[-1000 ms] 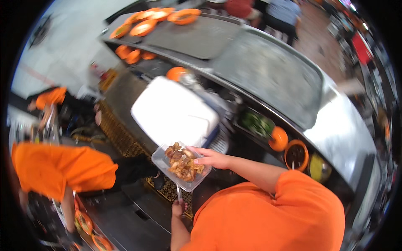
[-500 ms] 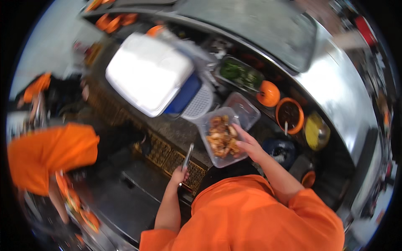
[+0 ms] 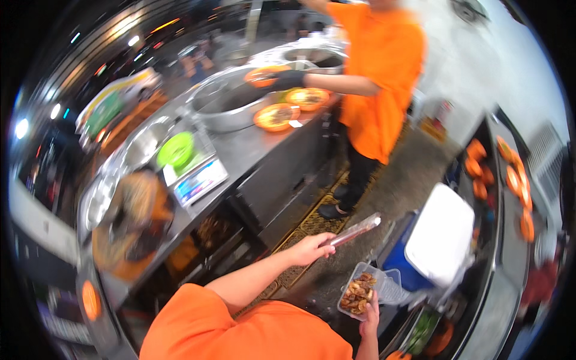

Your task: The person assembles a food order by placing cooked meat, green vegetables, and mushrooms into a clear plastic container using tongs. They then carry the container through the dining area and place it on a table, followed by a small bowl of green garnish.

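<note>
My left hand (image 3: 311,248) is closed round the handle end of metal tongs (image 3: 359,228), which point away to the right. Nothing shows clearly between their tips. In my right hand (image 3: 370,318) is a clear plastic container (image 3: 344,305), gripped by its right side. Chopped browned meat pieces (image 3: 359,291) fill much of it. Just beyond the container lies a clear lid or second tub (image 3: 392,279), partly covered by it. A blue cooler box with a white lid (image 3: 441,234) stands to the right of the tongs.
A co-worker in an orange shirt (image 3: 384,84) stands ahead at a metal counter (image 3: 258,153), a black-gloved hand over orange plates (image 3: 277,117). A large pot (image 3: 225,108), a scale (image 3: 201,183) and a chopping block (image 3: 129,222) stand there. Greens (image 3: 423,330) sit in a tray at lower right.
My view has swung left toward the metal counter and co-worker. Both hands keep their hold on the tongs and the container, and the tongs now point farther right.
</note>
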A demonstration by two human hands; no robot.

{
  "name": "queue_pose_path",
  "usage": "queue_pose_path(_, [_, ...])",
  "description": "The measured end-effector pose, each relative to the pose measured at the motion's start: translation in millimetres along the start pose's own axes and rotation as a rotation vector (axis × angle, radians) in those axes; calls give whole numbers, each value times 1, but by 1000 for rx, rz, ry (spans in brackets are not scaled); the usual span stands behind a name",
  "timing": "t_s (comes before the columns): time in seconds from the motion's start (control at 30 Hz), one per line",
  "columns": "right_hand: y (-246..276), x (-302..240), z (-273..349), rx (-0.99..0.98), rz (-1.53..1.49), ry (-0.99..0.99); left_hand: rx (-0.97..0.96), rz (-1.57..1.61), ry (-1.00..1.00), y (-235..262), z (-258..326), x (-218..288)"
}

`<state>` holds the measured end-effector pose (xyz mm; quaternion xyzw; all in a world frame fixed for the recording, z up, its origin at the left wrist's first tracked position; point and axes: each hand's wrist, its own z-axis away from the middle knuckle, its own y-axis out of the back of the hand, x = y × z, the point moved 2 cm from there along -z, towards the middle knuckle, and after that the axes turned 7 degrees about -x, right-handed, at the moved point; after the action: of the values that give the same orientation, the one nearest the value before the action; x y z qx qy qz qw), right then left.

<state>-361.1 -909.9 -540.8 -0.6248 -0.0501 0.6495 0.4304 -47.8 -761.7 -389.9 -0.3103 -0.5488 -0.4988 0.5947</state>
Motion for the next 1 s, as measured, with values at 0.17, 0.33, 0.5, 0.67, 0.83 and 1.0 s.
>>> queue_pose_path(0.17, [-42, -51, -27, -267, 94, -85, 280, 237, -297, 16, 115, 95])
queue_pose_path(0.33, [-91, -101, -14, -375, 177, -159, 980, -139, -224, 41, 256, 186])
queue_pose_path(0.5, [-74, -87, -23, -407, 170, -234, 1572, -900, 220, 86, 344, 271])
queue_pose_path(0.67, [-103, -8, -37, -436, 181, -373, 1303, -1219, 823, 281, 446, 241])
queue_pose_path(0.83, [-153, 39, -61, -407, 197, -470, 962, -1074, 1195, 467, 444, 155])
queue_pose_path(1.0, [-169, 76, -94, -435, 276, -397, 871, -1043, 1386, 579, 442, 65])
